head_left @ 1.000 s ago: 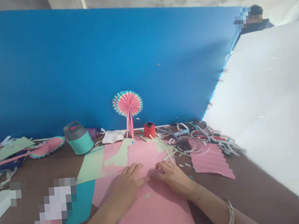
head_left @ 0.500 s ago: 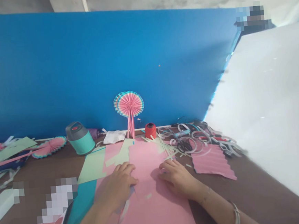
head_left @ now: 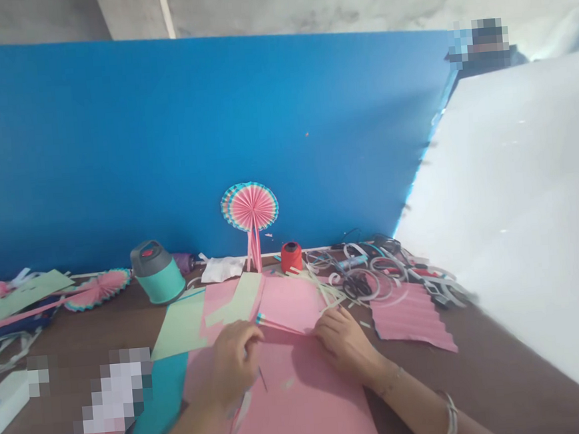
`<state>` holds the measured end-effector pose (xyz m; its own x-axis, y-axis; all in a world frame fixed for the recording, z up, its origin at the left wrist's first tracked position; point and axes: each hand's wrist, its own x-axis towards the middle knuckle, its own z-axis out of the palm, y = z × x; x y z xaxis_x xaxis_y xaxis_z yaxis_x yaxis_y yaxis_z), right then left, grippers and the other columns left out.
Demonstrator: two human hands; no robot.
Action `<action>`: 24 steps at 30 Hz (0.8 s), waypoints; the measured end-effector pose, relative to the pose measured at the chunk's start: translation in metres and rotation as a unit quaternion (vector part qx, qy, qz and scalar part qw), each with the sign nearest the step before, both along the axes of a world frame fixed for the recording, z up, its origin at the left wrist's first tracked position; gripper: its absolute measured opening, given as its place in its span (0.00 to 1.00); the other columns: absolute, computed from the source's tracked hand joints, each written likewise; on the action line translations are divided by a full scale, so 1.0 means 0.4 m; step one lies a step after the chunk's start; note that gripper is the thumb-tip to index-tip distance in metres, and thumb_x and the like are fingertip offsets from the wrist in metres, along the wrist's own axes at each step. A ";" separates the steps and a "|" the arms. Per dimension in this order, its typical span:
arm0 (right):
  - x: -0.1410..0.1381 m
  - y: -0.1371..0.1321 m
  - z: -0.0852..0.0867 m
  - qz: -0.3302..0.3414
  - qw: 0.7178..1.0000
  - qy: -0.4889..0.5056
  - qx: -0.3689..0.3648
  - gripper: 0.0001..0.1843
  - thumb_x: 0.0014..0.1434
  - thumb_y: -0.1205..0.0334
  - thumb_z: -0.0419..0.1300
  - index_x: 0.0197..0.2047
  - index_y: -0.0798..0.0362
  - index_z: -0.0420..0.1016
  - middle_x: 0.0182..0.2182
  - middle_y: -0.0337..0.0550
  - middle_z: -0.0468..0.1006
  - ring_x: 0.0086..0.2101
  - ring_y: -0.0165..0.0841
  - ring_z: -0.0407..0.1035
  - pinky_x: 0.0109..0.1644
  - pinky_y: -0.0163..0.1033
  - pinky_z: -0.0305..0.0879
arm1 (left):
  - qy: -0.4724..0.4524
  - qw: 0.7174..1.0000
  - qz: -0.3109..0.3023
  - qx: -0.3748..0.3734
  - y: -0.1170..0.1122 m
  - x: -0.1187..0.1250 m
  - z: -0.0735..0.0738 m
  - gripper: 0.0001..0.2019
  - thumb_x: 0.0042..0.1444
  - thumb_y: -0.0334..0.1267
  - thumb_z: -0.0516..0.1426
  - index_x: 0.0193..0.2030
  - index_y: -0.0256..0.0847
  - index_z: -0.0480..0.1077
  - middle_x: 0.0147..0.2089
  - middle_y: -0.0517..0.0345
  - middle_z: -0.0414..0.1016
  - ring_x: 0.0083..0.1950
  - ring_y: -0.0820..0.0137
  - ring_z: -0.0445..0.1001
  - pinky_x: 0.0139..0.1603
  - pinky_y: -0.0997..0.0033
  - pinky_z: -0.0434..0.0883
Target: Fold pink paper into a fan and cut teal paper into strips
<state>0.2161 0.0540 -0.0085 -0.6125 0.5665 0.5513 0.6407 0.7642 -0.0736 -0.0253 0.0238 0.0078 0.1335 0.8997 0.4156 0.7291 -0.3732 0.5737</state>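
Note:
A large pink paper sheet (head_left: 303,396) lies on the brown table in front of me. Its far end is raised into a crease (head_left: 285,325) that runs between my two hands. My left hand (head_left: 235,362) pinches the crease's left end, where a thin teal edge shows. At the right end, my right hand (head_left: 347,343) has its fingers curled on the paper. Both wrists rest over the sheet.
Behind stand a pink paper fan (head_left: 249,208) on a stem, a red thread spool (head_left: 291,256), a teal lidded jar (head_left: 157,273), and scissors (head_left: 357,284) among paper strips. A pleated pink sheet (head_left: 411,316) lies right, green (head_left: 182,324) and teal paper (head_left: 160,394) left. Blue and white boards enclose the table.
My hands, flat and close together on the sheet a second ago, moved apart and closed on it. The sheet's far end has lifted into a fold between them.

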 end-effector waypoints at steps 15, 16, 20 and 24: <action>-0.026 -0.050 0.019 0.091 0.995 -0.022 0.024 0.09 0.61 0.69 0.49 0.41 0.54 0.68 0.34 0.45 0.74 0.37 0.34 0.64 0.40 0.40 0.57 | -0.326 0.915 0.060 -0.228 -0.003 0.081 -0.020 0.16 0.49 0.51 0.55 0.29 0.38 0.67 0.22 0.60 0.69 0.27 0.68 0.70 0.27 0.73 0.65; -0.025 -0.051 0.025 0.093 0.995 -0.016 0.019 0.10 0.60 0.68 0.50 0.45 0.54 0.67 0.37 0.47 0.74 0.39 0.35 0.64 0.42 0.40 0.58 | -0.330 0.921 0.065 -0.199 -0.004 0.076 -0.019 0.14 0.50 0.49 0.54 0.32 0.39 0.66 0.24 0.60 0.70 0.28 0.68 0.71 0.29 0.72 0.66; -0.011 -0.062 0.037 0.058 0.997 0.033 0.047 0.19 0.58 0.67 0.52 0.53 0.53 0.61 0.43 0.50 0.73 0.44 0.38 0.65 0.46 0.44 0.60 | -0.240 0.963 0.120 0.011 -0.011 0.040 -0.004 0.04 0.55 0.39 0.51 0.32 0.43 0.62 0.33 0.58 0.71 0.36 0.68 0.71 0.39 0.68 0.67; 0.001 -0.074 0.034 0.058 0.984 0.100 0.135 0.20 0.55 0.69 0.55 0.51 0.51 0.60 0.40 0.49 0.73 0.44 0.39 0.65 0.47 0.45 0.59 | -0.039 0.968 0.080 0.234 -0.020 0.010 0.006 0.05 0.55 0.30 0.52 0.31 0.44 0.64 0.35 0.57 0.72 0.42 0.67 0.69 0.46 0.63 0.63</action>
